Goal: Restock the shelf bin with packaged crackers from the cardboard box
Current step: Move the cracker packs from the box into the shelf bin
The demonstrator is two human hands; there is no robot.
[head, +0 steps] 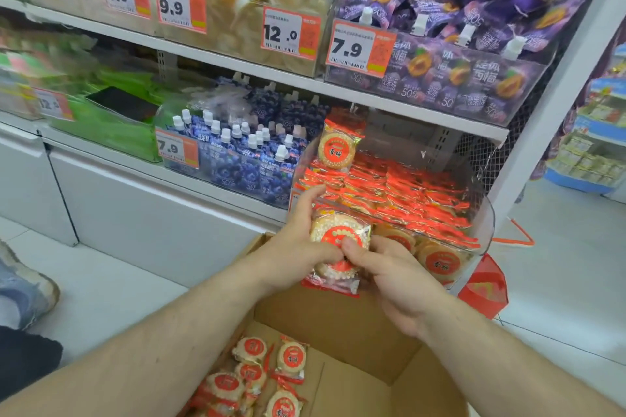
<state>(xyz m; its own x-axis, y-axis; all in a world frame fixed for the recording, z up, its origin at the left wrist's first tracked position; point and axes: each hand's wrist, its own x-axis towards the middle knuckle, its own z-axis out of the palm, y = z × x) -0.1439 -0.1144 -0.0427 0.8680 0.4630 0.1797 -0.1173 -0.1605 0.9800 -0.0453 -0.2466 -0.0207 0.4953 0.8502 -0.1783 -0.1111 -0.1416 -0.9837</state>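
Both hands hold a stack of round crackers in clear wrappers with red labels [338, 234], just in front of the clear shelf bin [484, 223]. My left hand [301, 240] grips the stack from the left side, thumb on its front. My right hand [396, 278] pinches it from the right and below. The bin holds several rows of the same red-edged packs, and one pack [337, 145] stands upright at its back left. Below my arms the open cardboard box [338, 322] has several cracker packs [267, 372] lying at its bottom left.
Left of the bin stands a bin of blue spouted pouches [237, 152]; purple pouches [457, 44] fill the shelf above. A red bag [484, 288] sits on the floor to the right of the box. Another person's shoe [23, 284] is at the far left.
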